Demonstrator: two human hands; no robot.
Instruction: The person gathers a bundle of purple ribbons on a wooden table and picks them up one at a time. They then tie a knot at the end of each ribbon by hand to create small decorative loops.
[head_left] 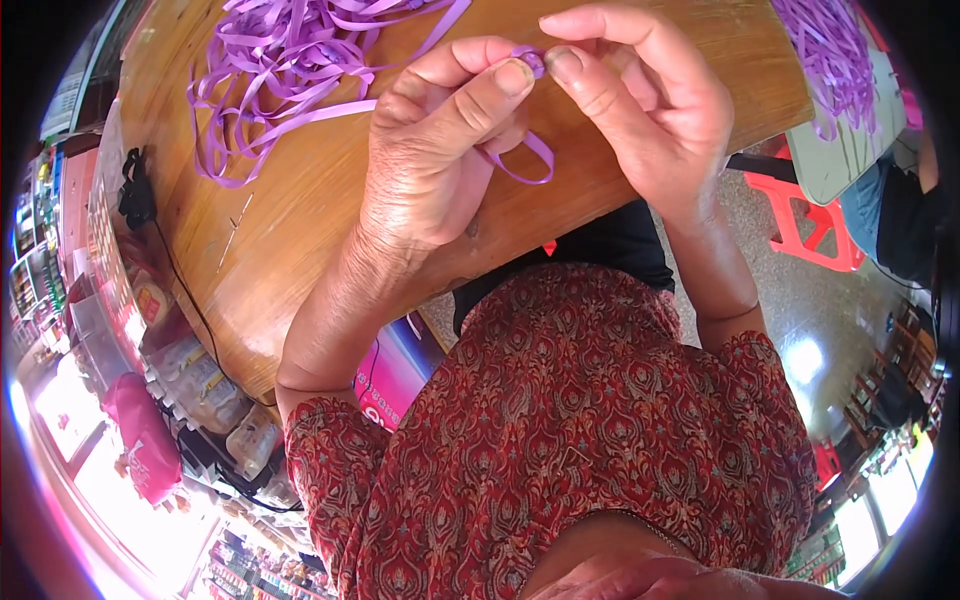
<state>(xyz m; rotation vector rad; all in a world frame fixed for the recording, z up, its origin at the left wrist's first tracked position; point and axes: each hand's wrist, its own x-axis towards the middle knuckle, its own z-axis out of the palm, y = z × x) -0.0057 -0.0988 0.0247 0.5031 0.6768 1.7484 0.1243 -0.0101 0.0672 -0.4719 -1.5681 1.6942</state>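
Ribbon (527,150) loop | pinched between left hand (440,150) and right hand (640,100) fingers | above wooden table (300,220)

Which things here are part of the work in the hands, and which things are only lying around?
In the work:
- left hand and right hand, pinching one small purple ribbon piece
- ribbon loop hanging below it
- pile of purple ribbon strips on the wooden table

Only lying around:
- black cable at the table edge
- red plastic stool
- pink bag
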